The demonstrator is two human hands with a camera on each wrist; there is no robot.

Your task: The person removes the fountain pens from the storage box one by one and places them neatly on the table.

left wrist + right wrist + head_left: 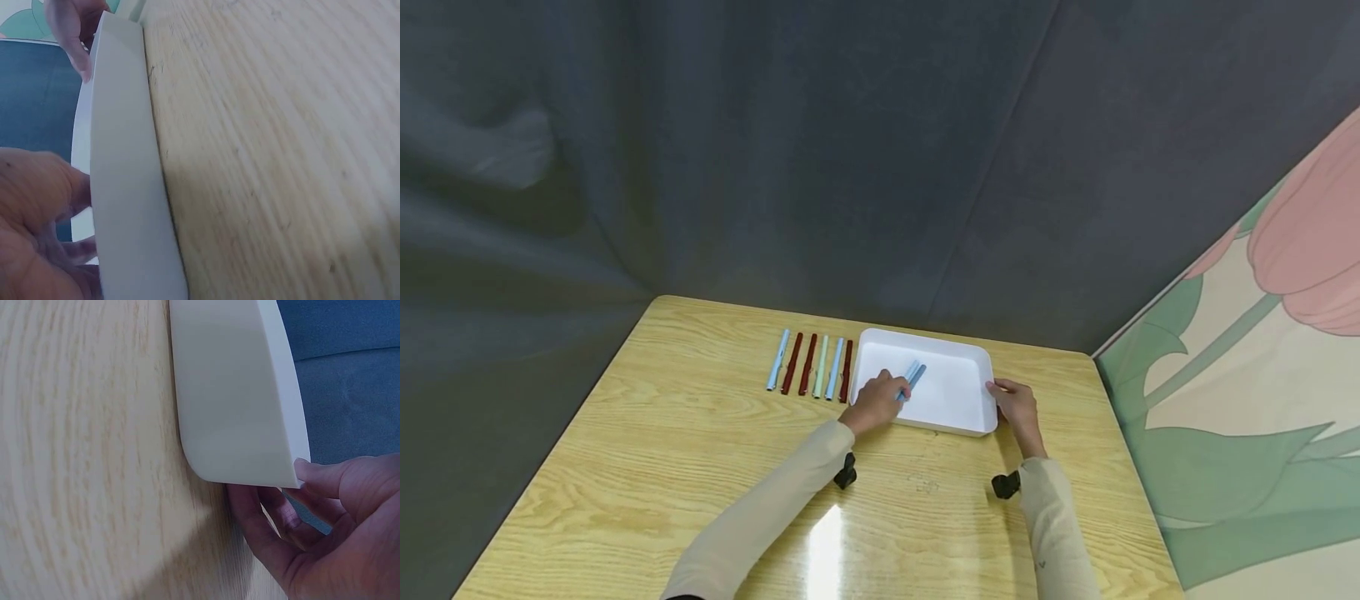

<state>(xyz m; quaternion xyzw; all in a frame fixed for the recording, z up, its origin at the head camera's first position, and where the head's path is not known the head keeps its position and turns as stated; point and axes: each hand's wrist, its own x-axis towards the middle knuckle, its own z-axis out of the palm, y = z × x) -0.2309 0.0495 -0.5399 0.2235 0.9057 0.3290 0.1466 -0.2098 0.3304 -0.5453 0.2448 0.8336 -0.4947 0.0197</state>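
Observation:
A shallow white tray (951, 392) rests on the wooden table. My left hand (875, 403) reaches over its near left part, curled fingers at the lower ends of two blue pens (917, 375), one paler than the other. These slant side by side over the tray floor. From the left wrist view, the tray's wall (125, 156) hides those fingertips and the pens. My right hand (1018, 408) pinches the tray's right rim. Its thumb (306, 472) lies on the rim, with the other fingers bent against the outer side of the wall.
Left of the tray, several slim pens stand in a row on the table, among them a light blue pen (777, 360), a dark red pen (792, 363) and a pale green pen (820, 367). A dark curtain (865, 167) hangs behind the table; a floral panel (1240, 375) borders the right.

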